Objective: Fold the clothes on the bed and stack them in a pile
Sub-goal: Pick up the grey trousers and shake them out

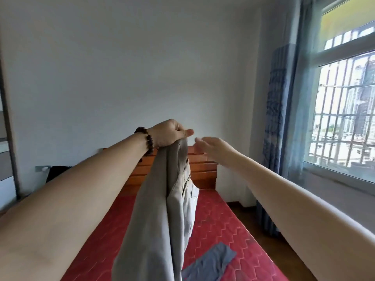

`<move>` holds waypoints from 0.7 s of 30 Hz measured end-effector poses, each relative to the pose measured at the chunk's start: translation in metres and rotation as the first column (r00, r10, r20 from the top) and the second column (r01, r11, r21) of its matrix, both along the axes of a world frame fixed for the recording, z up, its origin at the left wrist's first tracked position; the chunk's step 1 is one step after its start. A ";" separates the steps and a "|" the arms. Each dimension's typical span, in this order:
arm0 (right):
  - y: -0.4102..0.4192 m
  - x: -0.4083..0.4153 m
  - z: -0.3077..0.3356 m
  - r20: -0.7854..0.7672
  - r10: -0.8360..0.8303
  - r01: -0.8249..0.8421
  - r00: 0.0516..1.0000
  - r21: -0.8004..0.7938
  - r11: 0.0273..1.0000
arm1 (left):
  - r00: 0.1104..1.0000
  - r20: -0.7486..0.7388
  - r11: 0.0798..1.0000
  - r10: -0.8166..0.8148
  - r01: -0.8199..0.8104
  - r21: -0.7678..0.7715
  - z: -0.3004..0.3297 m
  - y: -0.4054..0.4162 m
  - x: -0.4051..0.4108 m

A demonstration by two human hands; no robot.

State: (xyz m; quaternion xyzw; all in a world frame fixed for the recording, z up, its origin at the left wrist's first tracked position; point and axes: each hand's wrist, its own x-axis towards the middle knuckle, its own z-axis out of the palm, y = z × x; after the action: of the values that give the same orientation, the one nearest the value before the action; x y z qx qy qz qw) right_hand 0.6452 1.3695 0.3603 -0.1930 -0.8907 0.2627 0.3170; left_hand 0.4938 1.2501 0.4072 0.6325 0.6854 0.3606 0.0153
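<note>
Grey trousers (156, 209) hang from left hand's (168, 132) curled fingers (183, 133) (right hand (215, 148) apart)

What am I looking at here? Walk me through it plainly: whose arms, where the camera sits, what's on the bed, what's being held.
There is no machine: these are a person's bare arms, filmed by one camera worn on the head, looking forward.

The left hand, with a bead bracelet at the wrist, grips the top of grey trousers that hang down. The right hand is open beside it, holding nothing.

Below is the bed with a red mattress, and a blue-grey garment lies on it. A window is at right.
</note>
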 end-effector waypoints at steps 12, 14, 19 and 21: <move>-0.029 -0.026 -0.027 0.194 0.401 -0.367 0.895 -0.188 0.911 | 0.984 -0.067 0.986 -0.165 0.164 -0.016 0.022 -0.048 0.009; -0.025 -0.027 -0.032 0.315 0.411 -0.374 0.855 -0.173 0.911 | 0.992 -0.092 0.996 -0.084 0.085 0.005 0.027 -0.063 -0.004; -0.018 -0.022 -0.025 0.317 0.352 -0.341 0.881 -0.092 0.936 | 0.987 -0.127 0.979 0.097 -0.072 0.191 0.025 -0.090 -0.037; -0.018 -0.021 -0.019 0.339 0.349 -0.351 0.873 -0.060 0.935 | 0.975 -0.140 0.968 0.174 -0.143 0.204 0.025 -0.093 -0.041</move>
State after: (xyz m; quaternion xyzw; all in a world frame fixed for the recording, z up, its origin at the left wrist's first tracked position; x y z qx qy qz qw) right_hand 0.6239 1.3520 0.3417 -0.0711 -0.9529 0.2761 0.1039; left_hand 0.4528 1.1570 0.4320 0.6003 0.6948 0.3745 -0.1287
